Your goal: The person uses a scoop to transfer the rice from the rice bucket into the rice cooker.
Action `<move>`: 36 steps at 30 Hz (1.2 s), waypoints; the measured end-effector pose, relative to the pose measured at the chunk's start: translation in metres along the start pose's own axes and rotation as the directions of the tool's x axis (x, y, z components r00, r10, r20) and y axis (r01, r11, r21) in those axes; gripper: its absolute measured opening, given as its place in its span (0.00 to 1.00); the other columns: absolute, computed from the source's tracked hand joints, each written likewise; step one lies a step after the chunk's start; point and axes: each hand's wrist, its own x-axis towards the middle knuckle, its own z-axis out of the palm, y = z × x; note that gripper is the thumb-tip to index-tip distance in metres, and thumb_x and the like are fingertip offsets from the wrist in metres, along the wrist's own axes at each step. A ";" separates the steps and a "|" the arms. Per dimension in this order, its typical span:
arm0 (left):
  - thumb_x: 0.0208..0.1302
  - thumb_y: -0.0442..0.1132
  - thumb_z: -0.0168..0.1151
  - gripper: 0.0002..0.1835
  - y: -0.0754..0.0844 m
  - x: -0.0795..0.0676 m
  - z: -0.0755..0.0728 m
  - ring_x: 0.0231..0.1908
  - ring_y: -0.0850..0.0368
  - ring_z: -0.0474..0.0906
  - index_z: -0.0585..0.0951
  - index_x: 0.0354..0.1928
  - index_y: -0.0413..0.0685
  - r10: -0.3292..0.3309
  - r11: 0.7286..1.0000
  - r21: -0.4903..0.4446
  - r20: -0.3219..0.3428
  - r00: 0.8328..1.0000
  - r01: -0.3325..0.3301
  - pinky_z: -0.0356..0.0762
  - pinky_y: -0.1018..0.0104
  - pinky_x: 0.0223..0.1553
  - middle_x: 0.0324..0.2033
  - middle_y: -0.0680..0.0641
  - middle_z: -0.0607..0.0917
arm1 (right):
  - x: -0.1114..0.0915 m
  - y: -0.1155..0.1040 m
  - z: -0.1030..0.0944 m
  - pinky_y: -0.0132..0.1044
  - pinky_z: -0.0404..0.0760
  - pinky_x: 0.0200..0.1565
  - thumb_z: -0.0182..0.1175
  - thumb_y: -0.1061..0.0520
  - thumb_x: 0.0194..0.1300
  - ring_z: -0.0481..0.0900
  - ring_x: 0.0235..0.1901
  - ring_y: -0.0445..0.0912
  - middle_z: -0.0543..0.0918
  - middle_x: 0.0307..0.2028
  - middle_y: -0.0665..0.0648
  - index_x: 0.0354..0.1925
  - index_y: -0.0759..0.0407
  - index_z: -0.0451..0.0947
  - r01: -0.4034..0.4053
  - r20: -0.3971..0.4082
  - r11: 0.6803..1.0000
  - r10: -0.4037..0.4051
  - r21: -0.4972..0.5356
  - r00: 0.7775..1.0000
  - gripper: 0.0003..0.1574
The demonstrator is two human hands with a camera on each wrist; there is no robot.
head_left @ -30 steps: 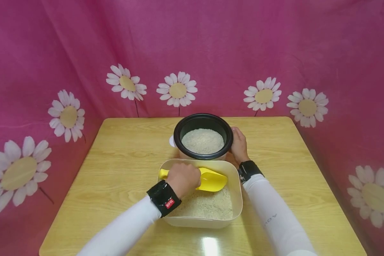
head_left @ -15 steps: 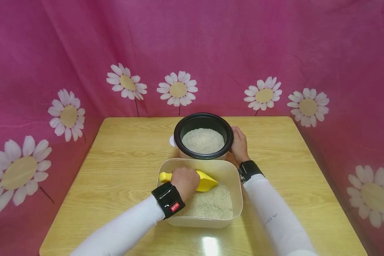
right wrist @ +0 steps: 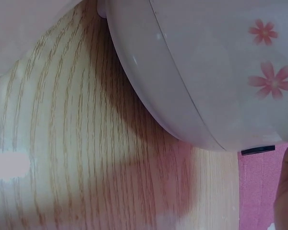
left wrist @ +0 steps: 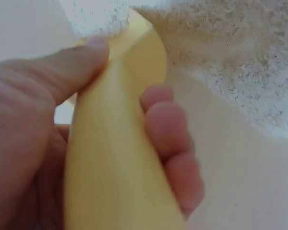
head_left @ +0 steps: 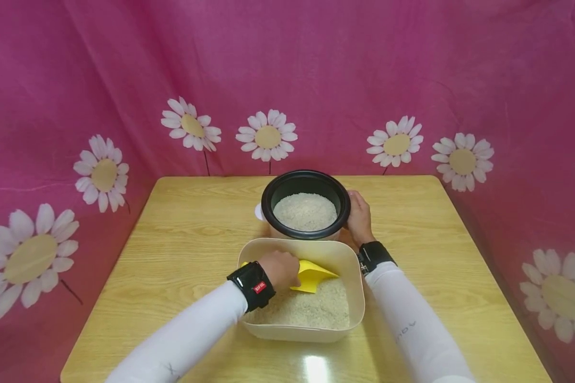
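Observation:
My left hand (head_left: 279, 270) grips the handle of a yellow scoop (head_left: 314, 275) inside a cream-coloured tub (head_left: 357, 287). In the left wrist view, thumb and fingers wrap around the scoop (left wrist: 117, 158), whose far end meets rice (left wrist: 249, 52). Loose rice (head_left: 316, 311) covers the tub's floor. Behind the tub stands a pale rice cooker (right wrist: 206, 72) with red flowers on its side. Its black inner pot (head_left: 268, 213) contains a mound of rice (head_left: 304, 211). My right hand (head_left: 361, 219) holds the cooker's right side; its fingertips are partly hidden.
Both containers stand on a light wooden table (head_left: 191, 239), the tub close in front of the cooker. A white tab (head_left: 259, 211) juts from the cooker's left side. Pink cloth (head_left: 326, 80) with daisies surrounds the table's back and sides.
My left hand has turned the scoop within the tub; its blade dipped, then came to lie tilted over the rice. The scoop's handle end is now mostly hidden by my wrist. My right hand has stayed put.

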 end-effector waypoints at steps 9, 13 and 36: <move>0.66 0.57 0.68 0.20 -0.014 0.006 -0.002 0.27 0.59 0.71 0.81 0.29 0.49 0.047 0.999 0.024 0.039 0.998 -0.048 0.70 0.67 0.43 0.22 0.54 0.77 | -0.018 -0.032 0.002 0.24 0.78 0.37 0.41 0.52 0.84 0.76 0.31 0.33 0.80 0.33 0.42 0.54 0.62 0.78 0.019 0.024 1.000 -0.019 -0.017 1.000 0.21; 0.65 0.55 0.69 0.19 -0.016 0.009 -0.001 0.28 0.58 0.71 0.78 0.28 0.48 0.065 0.998 -0.015 0.019 0.998 -0.065 0.69 0.67 0.41 0.21 0.54 0.74 | -0.019 -0.033 0.001 0.24 0.79 0.39 0.41 0.52 0.84 0.77 0.32 0.35 0.81 0.34 0.43 0.55 0.62 0.77 0.025 0.025 0.999 -0.025 -0.024 0.999 0.21; 0.65 0.51 0.69 0.13 -0.012 0.012 0.004 0.27 0.61 0.70 0.80 0.32 0.52 0.106 0.993 -0.064 0.072 0.992 -0.102 0.65 0.70 0.36 0.22 0.56 0.72 | -0.020 -0.032 0.000 0.25 0.79 0.34 0.41 0.52 0.84 0.77 0.29 0.34 0.81 0.33 0.44 0.56 0.63 0.77 0.002 0.026 1.000 -0.002 -0.029 1.000 0.22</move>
